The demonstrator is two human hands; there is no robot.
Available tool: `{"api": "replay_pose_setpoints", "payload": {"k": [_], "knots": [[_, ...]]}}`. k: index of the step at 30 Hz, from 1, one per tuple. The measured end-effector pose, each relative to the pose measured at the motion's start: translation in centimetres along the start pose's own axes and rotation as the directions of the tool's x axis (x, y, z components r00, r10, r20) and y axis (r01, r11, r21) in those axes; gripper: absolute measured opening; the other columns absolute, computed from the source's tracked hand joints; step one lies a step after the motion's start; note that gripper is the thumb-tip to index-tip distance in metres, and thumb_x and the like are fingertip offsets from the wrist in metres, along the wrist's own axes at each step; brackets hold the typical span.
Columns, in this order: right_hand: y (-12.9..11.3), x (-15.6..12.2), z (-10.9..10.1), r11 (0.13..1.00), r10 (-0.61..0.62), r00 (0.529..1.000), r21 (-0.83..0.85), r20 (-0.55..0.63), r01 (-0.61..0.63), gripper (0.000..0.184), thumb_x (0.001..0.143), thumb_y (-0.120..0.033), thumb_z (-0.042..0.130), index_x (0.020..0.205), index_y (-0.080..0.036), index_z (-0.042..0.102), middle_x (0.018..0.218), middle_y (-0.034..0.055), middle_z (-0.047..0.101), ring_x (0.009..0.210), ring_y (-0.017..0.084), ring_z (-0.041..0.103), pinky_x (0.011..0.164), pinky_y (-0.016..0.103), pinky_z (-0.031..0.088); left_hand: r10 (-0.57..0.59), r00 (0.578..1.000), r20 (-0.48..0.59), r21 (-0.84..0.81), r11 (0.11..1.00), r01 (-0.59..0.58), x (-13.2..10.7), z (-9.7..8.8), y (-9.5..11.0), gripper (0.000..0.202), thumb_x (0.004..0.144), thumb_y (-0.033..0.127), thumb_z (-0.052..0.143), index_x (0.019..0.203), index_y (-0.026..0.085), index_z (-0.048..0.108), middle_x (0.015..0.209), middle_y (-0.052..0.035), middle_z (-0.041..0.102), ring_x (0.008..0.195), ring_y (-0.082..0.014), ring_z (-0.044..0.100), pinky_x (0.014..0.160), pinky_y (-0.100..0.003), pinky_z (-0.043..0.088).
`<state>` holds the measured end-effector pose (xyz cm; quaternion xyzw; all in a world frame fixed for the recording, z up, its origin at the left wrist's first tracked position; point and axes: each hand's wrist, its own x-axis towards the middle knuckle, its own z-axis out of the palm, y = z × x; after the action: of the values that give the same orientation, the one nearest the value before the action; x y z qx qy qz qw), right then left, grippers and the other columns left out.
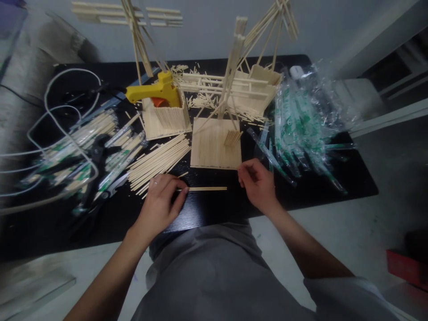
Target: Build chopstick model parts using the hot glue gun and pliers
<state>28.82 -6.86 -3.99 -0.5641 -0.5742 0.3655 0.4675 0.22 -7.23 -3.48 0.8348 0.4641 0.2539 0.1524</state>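
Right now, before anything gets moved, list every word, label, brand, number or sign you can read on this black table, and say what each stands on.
No text can be read.
Crumpled clear plastic wrappers with green print: the print is too blurred to read.
Clear-wrapped packs of pale sticks: green markings, too small and blurred to read.
Yellow glue gun: no lettering can be made out.
Flat pale stick panel: no lettering visible.

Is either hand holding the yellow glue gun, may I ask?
No, the glue gun lies apart from the left hand and the right hand.
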Motion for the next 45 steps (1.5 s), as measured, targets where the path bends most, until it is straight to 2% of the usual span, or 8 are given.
{"api": "replay_pose_setpoints", "payload": {"k": [10,15,19,25,29,34,40,45], "knots": [[0.1,-0.3,-0.1,0.994,-0.043,0.995,-0.098,0.085,0.051,0.028,0.110,-0.039,0.048,0.087,-0.024,0.051,0.064,-0.0053,0.053,0.054,0.012,0.052,0.056,0.027,0.040,-0.072,0.997,-0.030,-0.039,0.997,0.071,0.0,-0.1,0.1,0.005,0.103,0.021,0.052,0.100,0.022,0.056,0.095,-0.0063,0.064,0.091,-0.0238,0.058,0.085,-0.042,0.044],[-0.3,-0.6,0.1,0.970,-0.137,0.974,-0.177,0.179,0.169,0.017,0.100,-0.039,0.069,0.098,-0.024,0.060,0.081,-0.0002,0.069,0.064,0.014,0.062,0.059,0.028,0.047,-0.076,0.996,-0.036,-0.043,0.996,0.075,0.1,0.0,0.1,0.005,0.104,0.021,0.051,0.100,0.022,0.055,0.095,-0.0056,0.063,0.091,-0.0230,0.058,0.085,-0.041,0.045],[-0.8,-1.1,1.1,0.945,-0.223,0.918,-0.159,0.326,0.286,0.034,0.094,-0.040,0.078,0.122,-0.027,0.064,0.106,0.0053,0.077,0.088,0.020,0.073,0.075,0.034,0.058,-0.056,0.998,-0.038,-0.043,0.998,0.055,0.1,0.0,0.1,0.005,0.104,0.019,0.051,0.101,0.022,0.054,0.096,-0.0055,0.062,0.092,-0.0222,0.057,0.086,-0.041,0.045],[-1.4,-1.2,2.9,0.973,-0.194,0.905,-0.041,0.377,0.226,0.016,0.102,-0.032,0.068,0.117,-0.026,0.073,0.114,0.0052,0.080,0.100,0.020,0.077,0.086,0.034,0.061,-0.025,0.999,-0.042,-0.048,0.999,0.023,0.0,0.0,-0.1,0.005,0.103,0.017,0.052,0.102,0.022,0.053,0.097,-0.0049,0.061,0.093,-0.0213,0.058,0.084,-0.039,0.046],[-1.6,-1.0,2.8,0.994,-0.112,0.922,0.025,0.372,0.111,0.011,0.101,-0.029,0.069,0.108,-0.024,0.076,0.102,0.0031,0.083,0.090,0.018,0.080,0.083,0.032,0.062,-0.039,0.996,-0.081,-0.044,0.998,0.035,-0.1,0.0,-0.1,0.006,0.103,0.016,0.052,0.102,0.022,0.052,0.097,-0.0049,0.061,0.092,-0.0208,0.059,0.082,-0.038,0.048],[-1.7,-0.7,2.3,0.996,-0.027,0.938,0.089,0.345,-0.004,0.010,0.098,-0.030,0.071,0.105,-0.023,0.077,0.089,0.0014,0.083,0.081,0.018,0.081,0.074,0.029,0.062,-0.155,0.965,-0.211,-0.054,0.988,0.147,-0.3,0.0,-0.1,0.005,0.103,0.019,0.050,0.100,0.023,0.051,0.095,-0.0052,0.059,0.088,-0.0211,0.058,0.077,-0.037,0.048],[-1.7,-0.7,2.4,0.996,-0.057,0.941,0.081,0.335,0.031,0.010,0.097,-0.027,0.072,0.103,-0.022,0.077,0.087,0.0017,0.083,0.079,0.017,0.081,0.068,0.025,0.061,-0.209,0.940,-0.268,-0.043,0.978,0.205,-0.5,0.1,-0.2,0.005,0.103,0.024,0.051,0.098,0.023,0.051,0.091,-0.0043,0.059,0.085,-0.0214,0.058,0.076,-0.036,0.046],[-1.8,-0.7,2.2,0.995,-0.078,0.937,0.084,0.342,0.052,0.009,0.097,-0.025,0.072,0.103,-0.021,0.078,0.092,0.0023,0.083,0.080,0.016,0.081,0.072,0.024,0.061,-0.238,0.927,-0.289,-0.065,0.971,0.228,-0.6,0.2,-0.1,0.009,0.104,0.023,0.047,0.096,0.023,0.051,0.090,-0.0035,0.060,0.082,-0.0196,0.058,0.077,-0.034,0.045]]}}
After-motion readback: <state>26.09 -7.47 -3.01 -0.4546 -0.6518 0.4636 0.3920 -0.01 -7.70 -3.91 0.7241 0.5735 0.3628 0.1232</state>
